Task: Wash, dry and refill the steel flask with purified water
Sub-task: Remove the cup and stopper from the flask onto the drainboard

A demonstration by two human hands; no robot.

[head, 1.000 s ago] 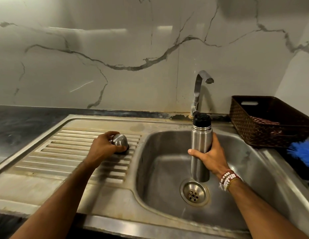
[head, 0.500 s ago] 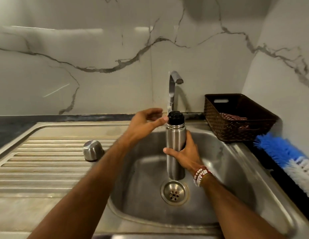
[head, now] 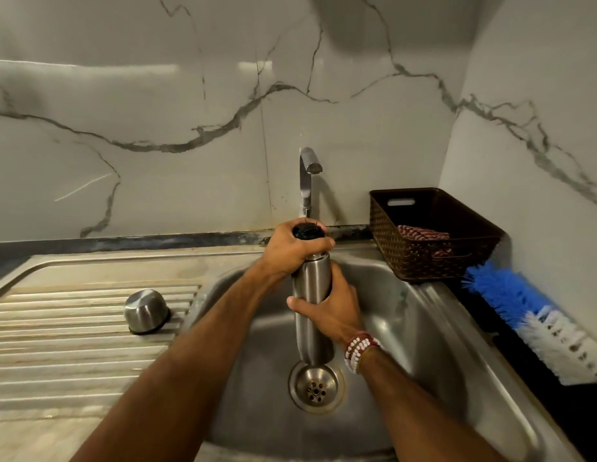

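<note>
Standing at the sink (head: pixel 423 328), the first thing I see is the drain (head: pixel 315 388), and right above it the base of the steel flask (head: pixel 315 341). I cannot tell whether the base touches the drain. The flask stands nearly upright inside the basin, with its long axis running from the drain up toward the tap (head: pixel 307 181) behind it.

The right grip (head: pixel 330 308), a bare hand with a beaded band at the wrist, is clamped round the middle of the flask's body from the right side. Above it and a little farther back, the left grip (head: pixel 290 251) is closed over the black stopper (head: pixel 307 230) at the top, fingers curled down around the neck.

The stopper sits straight up the flask's axis from the right grip and lies under the left, which is the hand placed to turn it. My guess is that the stopper gets unscrewed next, the lower hand bracing the body while the upper one twists about that upright axis.

Off to the left, the flask's steel cup cap (head: pixel 145 311) sits mouth-down on the drainboard (head: pixel 74 328), well apart from both hands.
</note>
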